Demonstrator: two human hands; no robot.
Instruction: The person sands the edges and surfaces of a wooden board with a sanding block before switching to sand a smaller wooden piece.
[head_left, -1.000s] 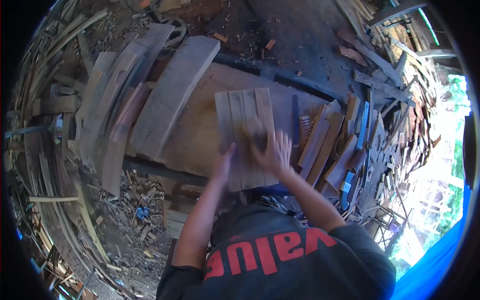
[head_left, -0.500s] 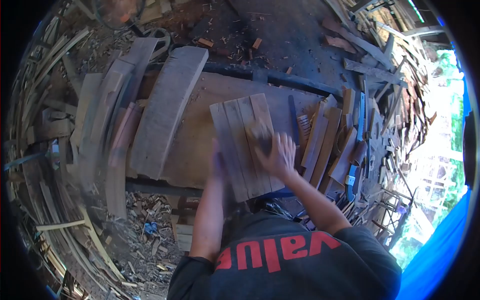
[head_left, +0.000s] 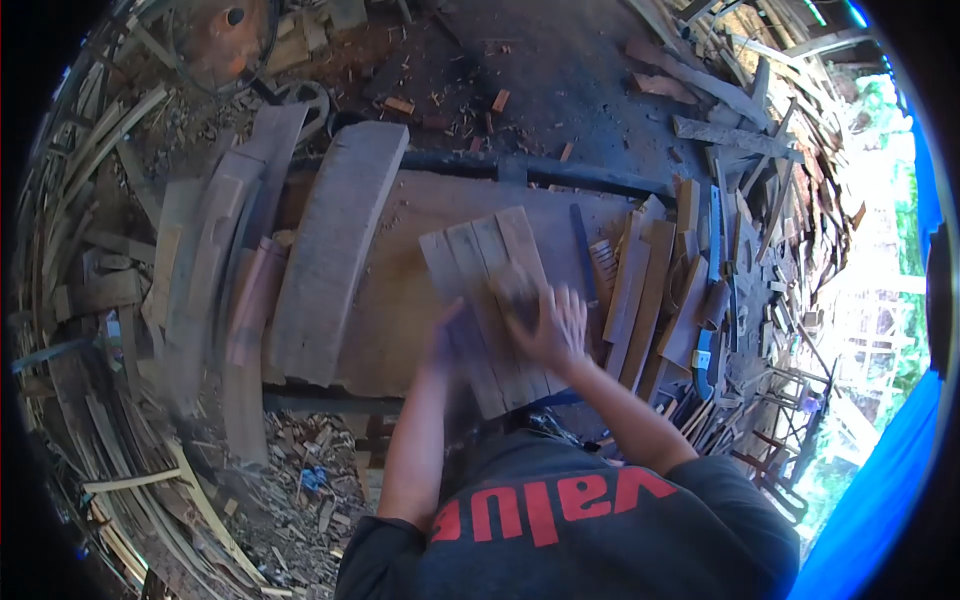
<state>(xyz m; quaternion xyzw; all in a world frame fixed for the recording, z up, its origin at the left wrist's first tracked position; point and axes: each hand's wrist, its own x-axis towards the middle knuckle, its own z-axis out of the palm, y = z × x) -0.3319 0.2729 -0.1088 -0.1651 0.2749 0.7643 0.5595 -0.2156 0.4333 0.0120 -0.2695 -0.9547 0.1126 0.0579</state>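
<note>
Wooden slats [head_left: 490, 300] lay side by side near the table's [head_left: 400, 300] front edge, the right hand [head_left: 555, 325] pressing a small block [head_left: 515, 290] on them with fingers spread over it. The left hand [head_left: 447, 335], blurred, steadied the slats' left edge; I could not tell its fingers' state. The rubbing would likely go best along the grain, with even pressure.

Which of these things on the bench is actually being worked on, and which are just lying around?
In use:
slat panel
right hand, pressing something blurred onto it
left hand, at its edge

Lying about:
thick plank
offcut stack
curved boards
floor scraps
</note>
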